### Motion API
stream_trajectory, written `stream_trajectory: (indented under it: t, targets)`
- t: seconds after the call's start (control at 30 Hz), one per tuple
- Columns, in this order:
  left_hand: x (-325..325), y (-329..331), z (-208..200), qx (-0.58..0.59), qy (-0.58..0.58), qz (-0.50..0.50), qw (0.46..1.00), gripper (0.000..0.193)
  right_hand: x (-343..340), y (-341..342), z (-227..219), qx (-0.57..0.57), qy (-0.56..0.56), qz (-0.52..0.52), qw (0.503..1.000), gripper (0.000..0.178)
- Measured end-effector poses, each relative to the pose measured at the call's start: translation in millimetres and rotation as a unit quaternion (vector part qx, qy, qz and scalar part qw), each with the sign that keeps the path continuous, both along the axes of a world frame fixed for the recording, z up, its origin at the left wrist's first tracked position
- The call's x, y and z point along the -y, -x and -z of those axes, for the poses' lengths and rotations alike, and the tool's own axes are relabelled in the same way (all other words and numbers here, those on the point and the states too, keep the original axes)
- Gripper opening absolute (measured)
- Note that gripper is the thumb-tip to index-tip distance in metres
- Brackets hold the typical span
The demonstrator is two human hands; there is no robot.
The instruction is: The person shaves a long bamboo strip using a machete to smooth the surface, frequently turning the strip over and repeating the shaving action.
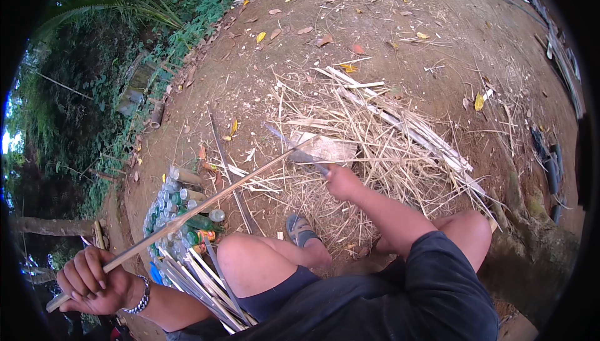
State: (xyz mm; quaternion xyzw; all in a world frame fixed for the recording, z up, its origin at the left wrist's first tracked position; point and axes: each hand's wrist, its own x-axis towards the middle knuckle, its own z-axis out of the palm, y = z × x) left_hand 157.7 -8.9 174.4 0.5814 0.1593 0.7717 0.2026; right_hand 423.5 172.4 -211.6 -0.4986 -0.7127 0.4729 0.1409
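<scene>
My left hand [94, 280], a chain bracelet on its wrist, is closed around the near end of a long split bamboo strip [206, 202]. The strip slants up and right across the view, its far end over a wooden block [334, 148] on the ground. In my right hand [344, 183] is a knife, fingers wrapped around its handle. The knife blade [318, 167] points up and left and crosses the strip close to its far end, above the block. Whether blade and strip touch, I cannot tell.
Bamboo shavings [394, 172] and longer split pieces [425, 138] lie around the block. Glass bottles [172, 207] stand massed at left, near a bundle of strips [203, 285] beside my knee. A tree trunk [522, 247] rises at right; green plants [187, 38] edge the dirt ground.
</scene>
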Motion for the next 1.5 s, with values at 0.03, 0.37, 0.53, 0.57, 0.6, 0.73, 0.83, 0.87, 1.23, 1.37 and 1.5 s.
stream_trajectory:
  t: [0.03,0.37,0.53,0.57,0.6,0.73,0.83,0.87,1.23,1.37,1.5]
  targets:
    - [-2,9,2,0.0,0.014,0.025,1.0,0.042,-13,-8,10,0.032,0.015,0.004,0.999,0.025]
    - [-29,39,-15,0.011,0.033,0.033,0.999,0.042,-44,0,19,-0.003,0.211,0.067,0.975,0.03]
    - [-35,59,-25,-0.002,0.063,0.069,0.996,0.042,-40,6,15,0.061,0.067,-0.058,0.994,0.031]
    - [-37,61,-30,-0.015,0.062,0.056,0.996,0.041,-40,14,-9,0.047,0.064,-0.086,0.993,0.031]
    - [-41,61,-35,-0.006,0.09,0.055,0.994,0.04,-42,16,-14,0.041,0.07,-0.093,0.992,0.031]
    - [-58,83,-39,-0.007,0.094,0.061,0.994,0.045,-69,0,67,0.067,0.102,0.003,0.993,0.031]
    - [-55,81,-38,-0.001,0.103,0.064,0.993,0.049,-86,-14,153,0.113,0.069,0.039,0.99,0.033]
    - [-51,81,-41,-0.001,0.109,0.061,0.992,0.051,-84,-7,130,0.116,0.083,0.028,0.989,0.033]
    - [-33,57,-16,0.012,0.073,-0.02,0.997,0.046,-45,5,101,0.07,0.116,0.099,0.986,0.035]
    - [-13,30,-7,0.013,0.056,-0.055,0.997,0.047,-12,34,5,-0.006,0.051,0.054,0.997,0.033]
    - [3,14,4,0.021,0.046,-0.056,0.997,0.052,34,60,-85,-0.068,0.027,-0.037,0.997,0.032]
